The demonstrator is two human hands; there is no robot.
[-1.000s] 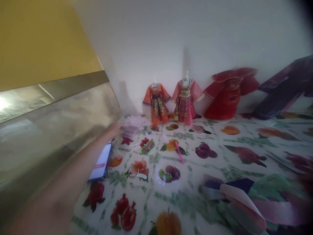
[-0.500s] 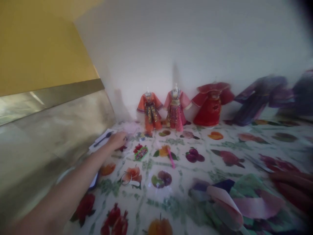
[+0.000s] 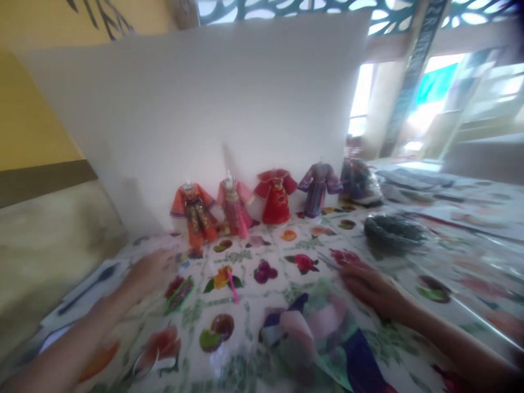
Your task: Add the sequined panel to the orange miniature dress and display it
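Note:
My left hand (image 3: 153, 270) is stretched over the left part of the fruit-patterned tablecloth, its fingers smeared by motion, near a green-edged beaded piece (image 3: 179, 295). On the right, my right hand (image 3: 366, 284) rests low on the cloth beside a thin metal tool (image 3: 328, 260); whether it grips the tool is unclear. Between the hands lies a heap of green, pink and dark blue fabric (image 3: 319, 333). A pink stick-like item (image 3: 233, 286) lies left of the heap.
Miniature robes stand along a white board (image 3: 204, 98): orange (image 3: 195, 213), pink (image 3: 233, 204), red (image 3: 275, 199) and purple (image 3: 320, 188). A dark plastic-wrapped bundle (image 3: 393, 232) sits at right. At left are papers with a dark pen-like object (image 3: 90, 286), and a ring (image 3: 145, 363) lies in front.
The view has swung right and up, so the robes sit further left and the window side shows. My right hand is now clearly in view; my left hand is still over the left part of the cloth.

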